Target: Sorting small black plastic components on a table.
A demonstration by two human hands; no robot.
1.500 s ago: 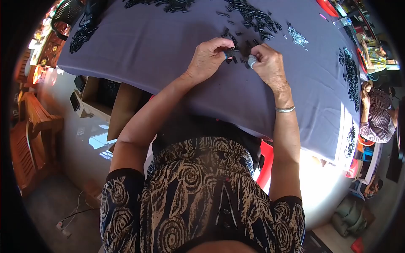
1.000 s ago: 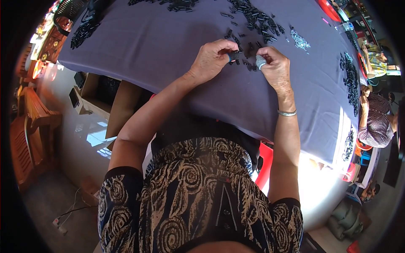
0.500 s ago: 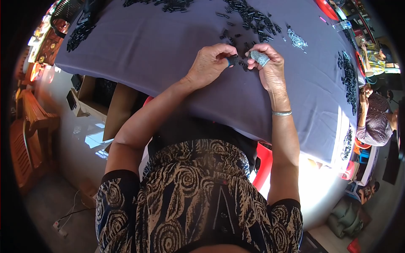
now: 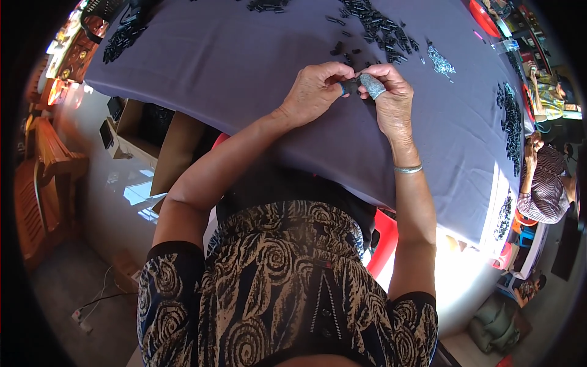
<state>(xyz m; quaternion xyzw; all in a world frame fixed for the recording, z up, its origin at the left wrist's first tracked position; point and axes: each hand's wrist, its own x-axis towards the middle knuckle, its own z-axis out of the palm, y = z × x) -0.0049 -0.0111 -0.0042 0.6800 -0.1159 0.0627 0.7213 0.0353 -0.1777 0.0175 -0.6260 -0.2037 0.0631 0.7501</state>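
Over the cloth-covered table, my left hand (image 4: 313,93) and my right hand (image 4: 391,101) meet fingertip to fingertip, both pinched closed. Between them is a small black part (image 4: 353,84), mostly hidden by the fingers, so its exact kind does not show. A dark cover with a blue edge wraps my left thumb. Grey wrapping (image 4: 372,87) covers my right thumb, and a silver bangle (image 4: 408,169) circles that wrist. Just beyond my fingers lies a loose pile of short black tube-like pieces (image 4: 382,30). To its right sits a small heap of shiny silver pieces (image 4: 440,62).
More black pieces lie at the table's far left (image 4: 124,43) and right side (image 4: 510,122). An open cardboard box (image 4: 139,131) stands below the left table edge. A red stool (image 4: 384,235) is beside my lap. Another person (image 4: 546,189) sits across on the right.
My hands have come together, closing the gap between their fingertips around the small black part. The whole view has shifted slightly, moving the table piles a little right and down.
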